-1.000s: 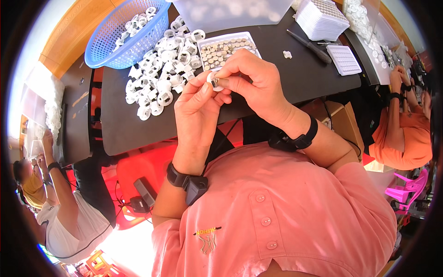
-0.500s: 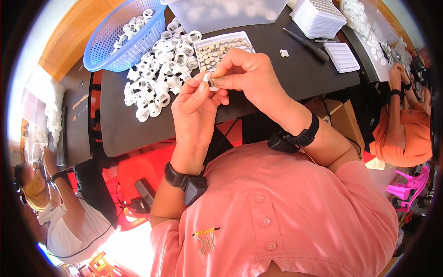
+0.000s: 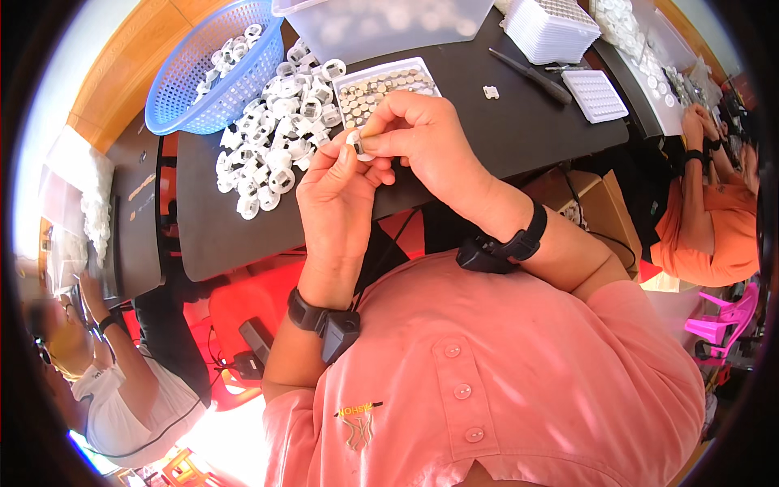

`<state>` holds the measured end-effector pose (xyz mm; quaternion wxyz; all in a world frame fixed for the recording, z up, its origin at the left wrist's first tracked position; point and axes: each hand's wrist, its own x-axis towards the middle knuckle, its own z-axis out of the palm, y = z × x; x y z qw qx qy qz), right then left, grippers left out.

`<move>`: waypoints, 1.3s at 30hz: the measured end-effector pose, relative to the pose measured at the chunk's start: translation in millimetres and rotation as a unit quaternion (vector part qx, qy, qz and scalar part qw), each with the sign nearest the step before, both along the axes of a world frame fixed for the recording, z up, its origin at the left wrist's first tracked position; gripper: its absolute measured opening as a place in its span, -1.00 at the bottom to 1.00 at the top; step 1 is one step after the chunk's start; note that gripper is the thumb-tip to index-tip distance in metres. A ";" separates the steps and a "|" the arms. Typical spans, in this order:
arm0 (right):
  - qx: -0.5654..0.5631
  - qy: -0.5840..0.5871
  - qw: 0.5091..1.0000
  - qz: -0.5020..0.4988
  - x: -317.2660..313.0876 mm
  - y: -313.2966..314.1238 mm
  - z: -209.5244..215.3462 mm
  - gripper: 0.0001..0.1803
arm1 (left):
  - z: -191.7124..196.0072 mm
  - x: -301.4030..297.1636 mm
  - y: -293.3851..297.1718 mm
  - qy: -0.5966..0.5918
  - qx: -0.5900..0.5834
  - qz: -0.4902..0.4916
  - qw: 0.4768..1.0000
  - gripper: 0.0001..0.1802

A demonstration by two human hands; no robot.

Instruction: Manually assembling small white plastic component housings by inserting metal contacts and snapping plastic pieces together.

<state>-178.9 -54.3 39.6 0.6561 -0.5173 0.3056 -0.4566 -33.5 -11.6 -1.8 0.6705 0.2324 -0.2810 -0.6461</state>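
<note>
My left hand (image 3: 337, 183) pinches a small round white plastic housing (image 3: 355, 140) with a dark slot, in front of the parts tray. At that housing, my right hand (image 3: 438, 146) has thumb and forefinger pressed together on what looks like a button cell, mostly covered by the fingers. A metal-coloured edge shows against the slot; how far in it sits I cannot tell. Just beyond my hands lie button cells (image 3: 365, 96) in a white tray (image 3: 336, 91), partly behind my right hand. To the left spreads a heap of similar white housings (image 3: 280, 109).
A blue basket (image 3: 174, 101) holds more housings. Behind the tray stands a translucent bin (image 3: 381, 28). Right on the dark table (image 3: 235, 235) are a screwdriver (image 3: 531, 77), stacked white trays (image 3: 556, 32), a single tray (image 3: 595, 96) and a loose white piece (image 3: 491, 92). Co-workers sit on both sides.
The view has shifted slightly. Both hands stay together on the housing, which has turned a little, and less of the metal piece shows between the fingers.
</note>
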 end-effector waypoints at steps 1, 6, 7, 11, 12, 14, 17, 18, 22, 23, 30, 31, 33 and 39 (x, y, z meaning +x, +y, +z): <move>-0.009 -0.005 1.000 0.002 1.3 0.3 -0.9 -0.97 | 0.8 -0.7 0.6 -0.019 -0.002 0.002 1.000 -0.63; 0.031 0.026 0.999 0.035 -5.9 -6.1 2.6 -0.97 | 0.4 0.7 1.1 -0.008 0.000 0.006 1.000 -0.67; 0.033 0.018 0.998 0.041 -6.2 -5.2 1.9 -0.96 | -0.2 0.5 1.1 0.010 -0.005 0.004 1.000 -0.71; 0.036 -0.015 0.999 0.032 -7.0 -2.3 -1.4 -0.92 | 4.3 -1.5 2.8 0.001 -0.006 0.003 1.000 -0.71; 0.038 -0.017 0.999 0.030 -6.9 -1.6 -1.7 -0.92 | 3.7 -1.5 2.5 0.003 -0.010 -0.001 1.000 -0.72; 0.056 -0.013 0.998 0.041 -7.0 -0.5 0.2 -0.91 | 3.4 -1.8 2.1 0.003 -0.010 -0.007 1.000 -0.73; 0.066 -0.010 0.996 0.051 -7.0 -1.3 -0.8 -0.89 | 4.8 -2.8 4.2 -0.017 -0.007 0.007 1.000 -0.73; 0.070 -0.013 0.996 0.049 -6.9 -0.7 -0.3 -0.89 | 4.6 -3.1 4.0 -0.017 -0.005 0.012 1.000 -0.73; 0.076 -0.024 0.996 0.030 -4.4 1.6 -0.5 -0.89 | 2.1 -1.5 1.3 -0.014 -0.007 0.006 1.000 -0.74; 0.073 -0.031 0.996 0.028 -3.2 2.1 -0.9 -0.89 | 1.4 -0.8 2.2 -0.017 -0.005 0.006 1.000 -0.74; 0.073 -0.049 0.996 0.010 -3.9 1.7 -2.9 -0.91 | 5.6 -3.2 2.8 -0.034 -0.007 0.005 0.999 -0.78; 0.086 -0.046 0.995 0.023 -5.1 0.8 -1.3 -0.91 | 6.9 -3.6 3.7 -0.043 -0.004 0.001 0.999 -0.78; 0.100 -0.045 0.993 0.034 -5.0 -1.0 -4.1 -0.91 | 7.1 -5.1 5.1 -0.053 -0.001 0.007 0.999 -0.71; 0.017 -0.003 0.999 0.035 -5.9 -4.9 -7.0 -0.89 | 8.2 -2.9 2.6 -0.043 -0.001 -0.006 0.999 -0.64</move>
